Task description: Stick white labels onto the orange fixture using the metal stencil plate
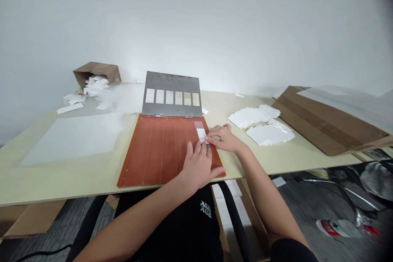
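Note:
A reddish-brown board (159, 147) lies on the table, with a grey metal plate (172, 111) hinged to its far edge and tilted up. A row of rectangular windows runs across the plate. Near the board's right side lies a small white card (201, 133), with a pale translucent strip (199, 124) just beyond it. My right hand (223, 137) holds the card's right edge between thumb and fingertips. Flat on the board is my left hand (198, 167), fingers stretched and thumb spread, its fingertips at the card's near end, which they partly hide.
Two fanned piles of white cards (270, 133) lie to the right, before a large cardboard box (325, 118). At the left are a large translucent sheet (73, 137) and an open cardboard box (96, 67) spilling white pieces. A bottle (337, 228) lies on the floor.

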Tool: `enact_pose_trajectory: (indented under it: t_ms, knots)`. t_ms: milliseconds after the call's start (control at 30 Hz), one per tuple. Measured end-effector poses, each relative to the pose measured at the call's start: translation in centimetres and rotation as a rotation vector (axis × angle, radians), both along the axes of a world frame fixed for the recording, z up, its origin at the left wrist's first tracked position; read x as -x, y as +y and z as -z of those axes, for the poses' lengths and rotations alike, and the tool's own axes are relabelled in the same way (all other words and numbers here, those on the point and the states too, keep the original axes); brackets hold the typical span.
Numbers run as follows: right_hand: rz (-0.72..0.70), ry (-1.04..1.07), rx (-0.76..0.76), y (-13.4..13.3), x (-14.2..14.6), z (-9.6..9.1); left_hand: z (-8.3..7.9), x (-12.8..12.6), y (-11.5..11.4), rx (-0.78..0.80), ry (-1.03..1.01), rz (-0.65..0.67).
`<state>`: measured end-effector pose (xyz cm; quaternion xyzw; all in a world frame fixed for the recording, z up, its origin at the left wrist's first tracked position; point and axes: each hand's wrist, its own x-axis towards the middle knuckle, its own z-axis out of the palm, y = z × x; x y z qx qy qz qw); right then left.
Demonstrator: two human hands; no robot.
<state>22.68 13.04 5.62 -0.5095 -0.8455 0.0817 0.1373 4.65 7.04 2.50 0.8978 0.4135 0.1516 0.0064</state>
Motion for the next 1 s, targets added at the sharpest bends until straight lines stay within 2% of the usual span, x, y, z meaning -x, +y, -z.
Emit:
enact_pose_trajectory:
  t_ms: [200, 300, 667, 900, 1000]
  knots:
    - [0.012, 0.016, 0.049, -0.1, -0.3, -0.3, -0.1, -0.3, 0.5, -0.015, 0.008, 0.004]
    - [0.019, 0.055, 0.025, 0.3, -0.6, -0.2, -0.2, -0.4, 0.6, -0.016, 0.013, 0.016]
    - [0.072, 0.074, -0.035, 2.4, -0.2, 1.4, -0.3, -0.8, 0.6, -0.044, 0.028, 0.006]
    - [0.081, -0.060, -0.054, 2.1, -0.3, 1.5, -0.2, -0.8, 0.4, -0.067, 0.015, -0.012]
    - [0.081, -0.055, -0.033, 1.9, -0.3, 1.3, -0.2, -0.9, 0.0, -0.055, 0.035, -0.019]
